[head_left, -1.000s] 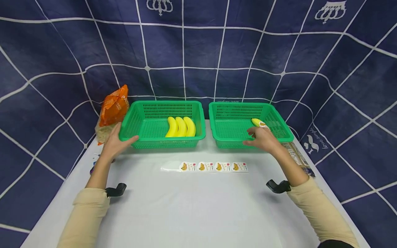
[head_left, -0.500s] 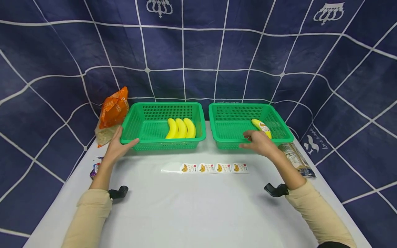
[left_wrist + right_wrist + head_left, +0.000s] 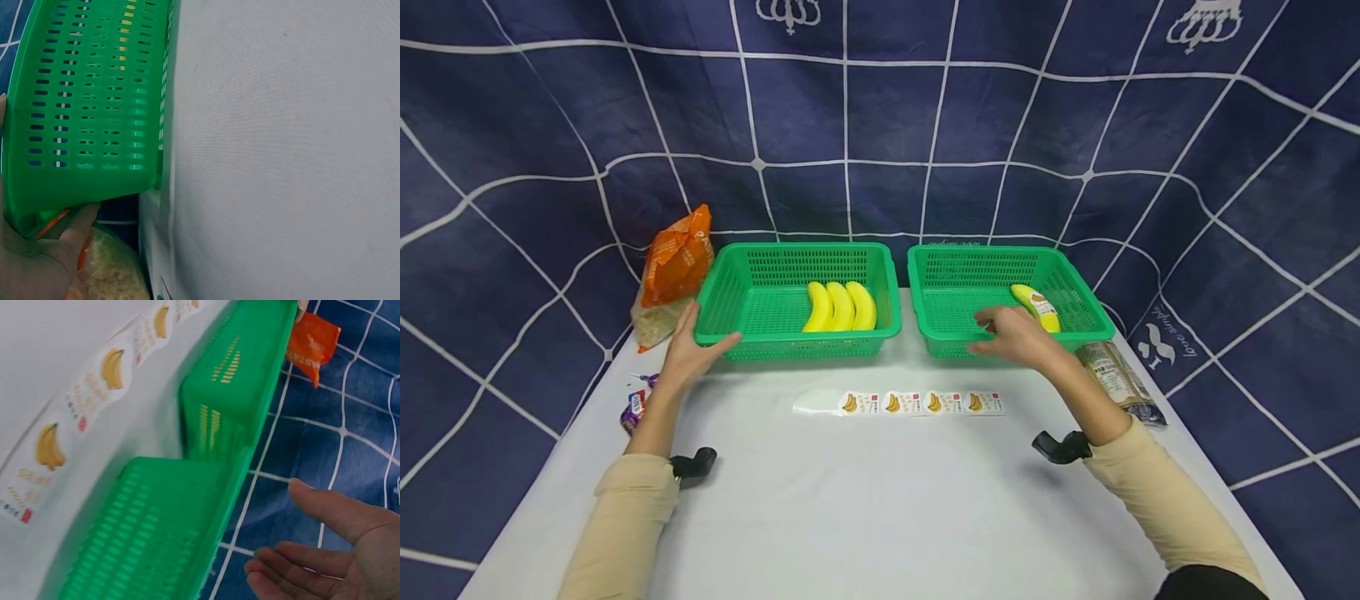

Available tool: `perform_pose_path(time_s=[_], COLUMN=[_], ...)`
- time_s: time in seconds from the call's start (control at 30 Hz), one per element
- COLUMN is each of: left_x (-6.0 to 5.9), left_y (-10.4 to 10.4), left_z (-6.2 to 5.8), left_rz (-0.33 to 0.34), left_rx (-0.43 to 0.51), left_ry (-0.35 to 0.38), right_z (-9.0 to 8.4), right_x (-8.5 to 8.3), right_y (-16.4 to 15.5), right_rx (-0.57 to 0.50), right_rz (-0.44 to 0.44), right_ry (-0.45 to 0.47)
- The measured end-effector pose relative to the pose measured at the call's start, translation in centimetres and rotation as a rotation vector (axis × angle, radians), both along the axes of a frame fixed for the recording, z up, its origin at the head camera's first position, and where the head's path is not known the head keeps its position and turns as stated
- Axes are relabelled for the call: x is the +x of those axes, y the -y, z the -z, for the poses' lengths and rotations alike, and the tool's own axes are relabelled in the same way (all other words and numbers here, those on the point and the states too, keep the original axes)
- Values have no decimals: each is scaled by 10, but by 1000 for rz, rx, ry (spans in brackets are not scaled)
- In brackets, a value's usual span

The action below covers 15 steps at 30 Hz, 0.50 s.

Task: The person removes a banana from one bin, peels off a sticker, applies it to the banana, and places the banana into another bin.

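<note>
My left hand (image 3: 694,343) rests against the near left corner of the left green basket (image 3: 797,337), thumb on the front wall and fingers along the side wall. Three plain yellow bananas (image 3: 841,307) lie in that basket. My right hand (image 3: 994,333) hovers empty over the front rim of the right green basket (image 3: 1000,252), fingers relaxed; the right wrist view shows its bare palm (image 3: 331,550). A banana with a sticker (image 3: 1036,307) lies in the right basket, just right of that hand. A strip of banana stickers (image 3: 917,403) lies on the white table in front of the baskets.
An orange bag (image 3: 676,258) leans behind the left basket's corner. A clear packet (image 3: 1116,379) lies at the table's right edge and small wrappers (image 3: 634,408) at its left edge. Blue checked cloth surrounds the table.
My right hand has let go of the stickered banana, which now lies in the right basket, and has drawn back left to the front rim. My left hand has stayed at the left basket's corner.
</note>
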State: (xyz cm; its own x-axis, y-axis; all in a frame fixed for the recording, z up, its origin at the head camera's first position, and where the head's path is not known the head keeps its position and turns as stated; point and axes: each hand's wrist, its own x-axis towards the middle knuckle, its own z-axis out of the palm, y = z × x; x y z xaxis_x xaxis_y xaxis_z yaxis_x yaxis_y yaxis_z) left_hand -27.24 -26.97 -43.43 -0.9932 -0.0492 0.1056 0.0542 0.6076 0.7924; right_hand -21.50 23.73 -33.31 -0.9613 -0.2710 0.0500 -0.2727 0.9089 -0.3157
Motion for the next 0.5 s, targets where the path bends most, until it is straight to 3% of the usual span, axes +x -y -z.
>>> perform_pose_path(time_s=[0.5], left_x=[1], left_y=[4], left_z=[0], left_rz=[39], left_rx=[39], left_ry=[-1], right_z=[-24], right_x=[-45], right_y=[80], right_rx=[10], right_rz=[-152], right_ry=[67])
